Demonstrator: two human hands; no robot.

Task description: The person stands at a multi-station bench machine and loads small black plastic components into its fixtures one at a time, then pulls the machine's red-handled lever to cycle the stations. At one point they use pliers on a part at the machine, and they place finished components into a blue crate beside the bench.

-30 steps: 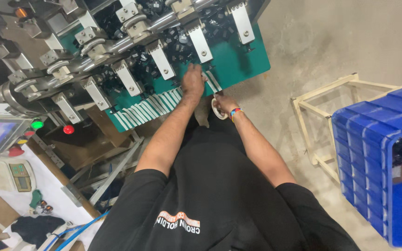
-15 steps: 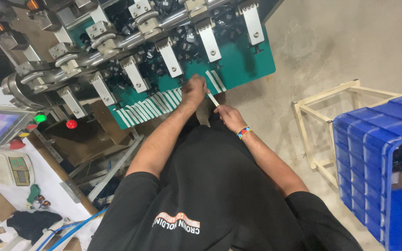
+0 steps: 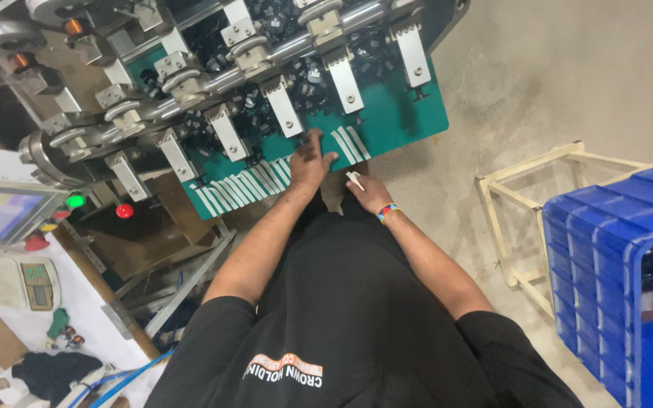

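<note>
Head view, looking down past black shirt (image 3: 357, 317) at green machine deck (image 3: 410, 113). Row of white strips (image 3: 255, 181) laid side by side along deck's near edge, each long axis pointing away from body toward the metal brackets (image 3: 285, 113), slightly slanted. Strips directly ahead of both hands, just beyond fingertips.

Left hand (image 3: 310, 161) nearer: resting on deck at the row, between the main run of strips and a separate pair of strips (image 3: 351, 143) just to its right. Fingers spread fairly wide and flat, pressing or sliding on the surface; nothing gripped as far as visible, though palm hides what lies underneath.

Right hand (image 3: 368, 193) lower, just off the deck edge, close beside left hand but not touching it. Pinched narrow on one loose white strip (image 3: 354, 180), strip sticking up and forward out of the fingers, axis roughly parallel to those on the deck. Coloured wristband (image 3: 387, 211) on that wrist.

Black small parts (image 3: 296, 83) heaped further up the deck among brackets and steel shaft (image 3: 266, 57), well beyond reach of fingertips. Blue crate (image 3: 621, 264) and pale frame stand (image 3: 523, 219) off to the right on concrete floor (image 3: 568, 83), well apart from both hands.
</note>
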